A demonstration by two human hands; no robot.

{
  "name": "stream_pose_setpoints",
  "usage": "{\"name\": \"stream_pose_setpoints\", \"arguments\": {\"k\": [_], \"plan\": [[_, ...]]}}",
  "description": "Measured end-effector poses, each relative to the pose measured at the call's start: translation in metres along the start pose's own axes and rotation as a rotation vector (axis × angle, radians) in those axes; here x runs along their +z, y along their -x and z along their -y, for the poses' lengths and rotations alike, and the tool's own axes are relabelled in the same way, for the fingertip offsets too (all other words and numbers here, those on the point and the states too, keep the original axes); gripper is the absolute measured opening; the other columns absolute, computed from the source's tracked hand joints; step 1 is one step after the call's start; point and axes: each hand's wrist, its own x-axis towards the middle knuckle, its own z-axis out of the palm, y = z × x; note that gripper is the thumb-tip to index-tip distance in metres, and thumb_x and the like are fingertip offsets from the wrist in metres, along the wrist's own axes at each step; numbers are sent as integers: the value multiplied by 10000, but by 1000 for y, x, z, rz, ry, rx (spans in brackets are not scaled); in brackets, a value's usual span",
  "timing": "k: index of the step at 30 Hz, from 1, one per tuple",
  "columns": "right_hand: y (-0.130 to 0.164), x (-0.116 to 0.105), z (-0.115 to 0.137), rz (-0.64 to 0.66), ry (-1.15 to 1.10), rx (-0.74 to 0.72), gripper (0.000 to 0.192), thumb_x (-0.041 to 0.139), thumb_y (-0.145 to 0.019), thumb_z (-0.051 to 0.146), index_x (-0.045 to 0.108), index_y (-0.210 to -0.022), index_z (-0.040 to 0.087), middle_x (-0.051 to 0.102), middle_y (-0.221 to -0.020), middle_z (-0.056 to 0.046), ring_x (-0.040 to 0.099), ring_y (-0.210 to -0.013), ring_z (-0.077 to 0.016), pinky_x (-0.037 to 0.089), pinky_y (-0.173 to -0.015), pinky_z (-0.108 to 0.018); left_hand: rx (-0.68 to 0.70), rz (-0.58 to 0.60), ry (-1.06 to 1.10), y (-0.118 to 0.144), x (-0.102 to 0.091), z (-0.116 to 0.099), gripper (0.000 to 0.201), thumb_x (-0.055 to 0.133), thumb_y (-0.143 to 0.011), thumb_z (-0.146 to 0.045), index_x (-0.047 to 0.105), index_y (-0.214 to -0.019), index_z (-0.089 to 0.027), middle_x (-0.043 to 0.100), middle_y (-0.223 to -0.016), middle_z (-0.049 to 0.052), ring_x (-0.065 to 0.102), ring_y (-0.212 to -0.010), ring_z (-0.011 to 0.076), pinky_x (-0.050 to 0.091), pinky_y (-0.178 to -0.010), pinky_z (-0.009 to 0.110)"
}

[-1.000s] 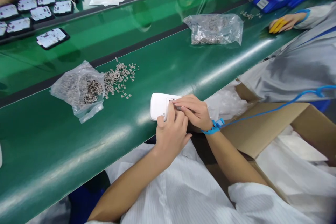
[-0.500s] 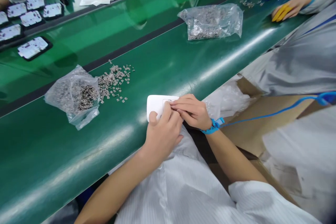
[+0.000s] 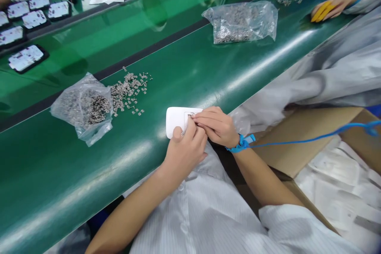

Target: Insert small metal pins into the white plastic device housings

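Note:
A white plastic casing (image 3: pixel 175 118) with rounded corners and a small recess near its right end is between my hands, at the belt's near edge. My left hand (image 3: pixel 185 145) grips it, the thumb on its near left part and the bent fingers over the recess. Closed around the right end is my right hand (image 3: pixel 219 126), its fingertips pressed together at the recess. Any small part under the fingertips is hidden. Small metal clips (image 3: pixel 127 91) lie loose beyond, spilling from a clear plastic bag (image 3: pixel 86 107).
Another bag of metal clips (image 3: pixel 244 24) lies farther right, near a co-worker's hand (image 3: pixel 335 8) with yellow finger covers. White circuit boards in black cases (image 3: pixel 26 58) are at upper left. A blue cord (image 3: pixel 297 133) runs right from my wrist strap, above an open carton (image 3: pixel 336 123).
One circuit board at upper left has moved left. The co-worker's clothing at right has shifted away, showing more of the carton and its white contents. My hands have barely moved.

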Motion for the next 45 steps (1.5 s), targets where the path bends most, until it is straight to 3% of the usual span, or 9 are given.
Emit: {"name": "stream_pose_setpoints", "arguments": {"k": [3, 9, 14, 20, 24, 28, 38, 45], "plan": [[1, 0, 0, 22, -10, -25, 288, 537, -981, 183, 755, -1143, 279, 786, -1146, -52, 737, -1028, -242, 602, -886, -451, -8, -14, -2, 2, 4, -1, 432, 683, -940, -453, 617, -1310, -239, 622, -1318, 120, 377, -1469, 345, 390, -969, 449], [-1, -4, -1, -120, -99, 10, 265, 579, -950, 191, 767, -1111, 285, 804, -1036, -53, 750, -960, -249, 604, -847, -457, -10, -78, -103, 7, 10, -2, 547, 644, -956, -512, 570, -1393, -192, 588, -1371, 111, 393, -1453, 310, 418, -909, 443], [-8, -2, 1, 15, -57, -9, 201, 605, -927, 226, 778, -1002, 296, 799, -950, -30, 726, -917, -245, 586, -831, -451, -43, -119, -124, 9, 13, -5, 513, 648, -948, -536, 621, -1341, -207, 611, -1334, 105, 376, -1475, 334, 412, -902, 433], [-23, 4, 5, -39, 39, 192, 159, 671, -871, 243, 722, -1022, 249, 709, -997, -78, 662, -961, -261, 560, -862, -459, -89, -202, -188, 17, 24, -13, 443, 530, -1030, -387, 589, -1418, -182, 551, -1482, 114, 368, -1486, 281, 392, -863, 397], [-36, 4, 7, 63, 26, 315, 141, 676, -810, 196, 686, -948, 225, 671, -957, -62, 637, -944, -244, 542, -832, -407, -105, -204, -175, 18, 28, -16, 456, 501, -1041, -381, 569, -1447, -183, 560, -1481, 110, 390, -1469, 276, 380, -849, 397], [-41, 6, 9, 48, 30, 398, 140, 700, -740, 157, 666, -861, 220, 668, -896, -36, 627, -872, -224, 523, -791, -379, -99, -217, -194, 15, 27, -15, 438, 475, -1049, -381, 595, -1415, -171, 583, -1444, 104, 386, -1466, 283, 374, -824, 393], [-39, 11, 10, -26, -2, 426, 100, 754, -744, 208, 685, -816, 212, 660, -888, -30, 610, -790, -190, 507, -724, -348, -107, -145, -151, 15, 24, -18, 606, 480, -1025, -556, 557, -1441, -122, 549, -1453, 135, 340, -1461, 290, 387, -846, 411], [-31, 4, 8, 6, -113, 419, 177, 724, -759, 180, 718, -932, 217, 672, -948, -36, 609, -830, -187, 478, -673, -321, -152, -168, -207, 15, 27, -20, 568, 427, -1048, -508, 549, -1450, -127, 520, -1495, 111, 354, -1432, 260, 377, -833, 397]]}}
